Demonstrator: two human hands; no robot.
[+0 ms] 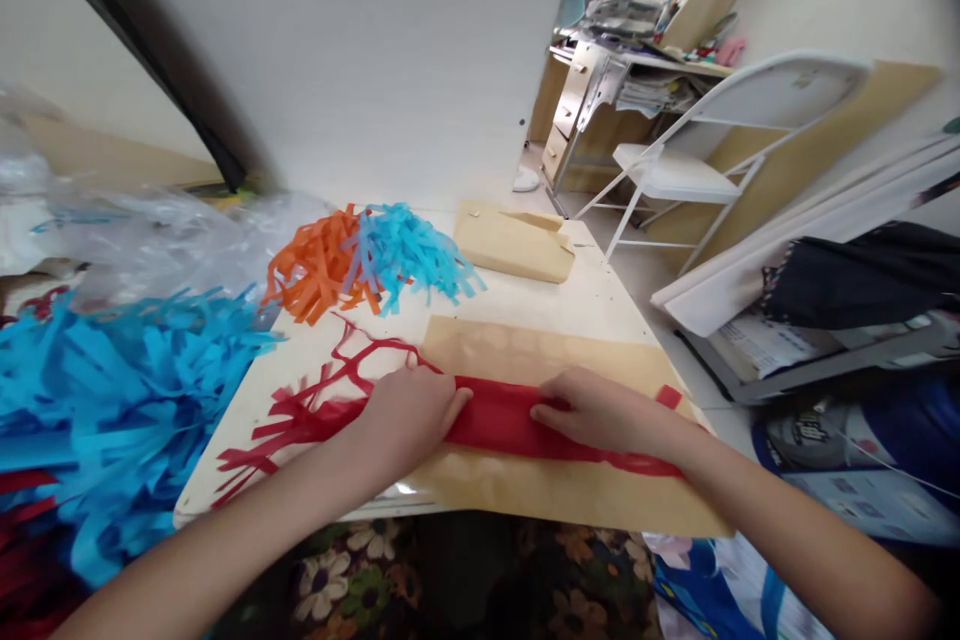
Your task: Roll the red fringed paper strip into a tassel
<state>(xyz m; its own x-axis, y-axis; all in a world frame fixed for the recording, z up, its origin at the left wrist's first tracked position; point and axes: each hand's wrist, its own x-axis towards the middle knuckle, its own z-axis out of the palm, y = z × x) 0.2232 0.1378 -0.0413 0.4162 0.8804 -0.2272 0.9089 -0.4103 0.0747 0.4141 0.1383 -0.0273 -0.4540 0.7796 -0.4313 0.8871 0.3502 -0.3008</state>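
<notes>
A band of red tissue paper (499, 417) lies across a brown paper sheet (555, 495) on the white table. Its left part is cut into loose fringe strips (300, 420), which spread toward the table's left edge. My left hand (411, 415) is closed on the band where the fringe begins, thumb pointing right. Farther right, my right hand (589, 410) has its fingers and thumb closed on the same red band. A small red piece (668, 397) shows just beyond my right wrist.
An orange fringe bundle (319, 265) and a light-blue one (416, 255) lie at the table's back, beside a folded brown paper packet (514, 240). Blue fringe (135, 400) is heaped at the left. A white folding chair (679, 170) stands behind, at the right.
</notes>
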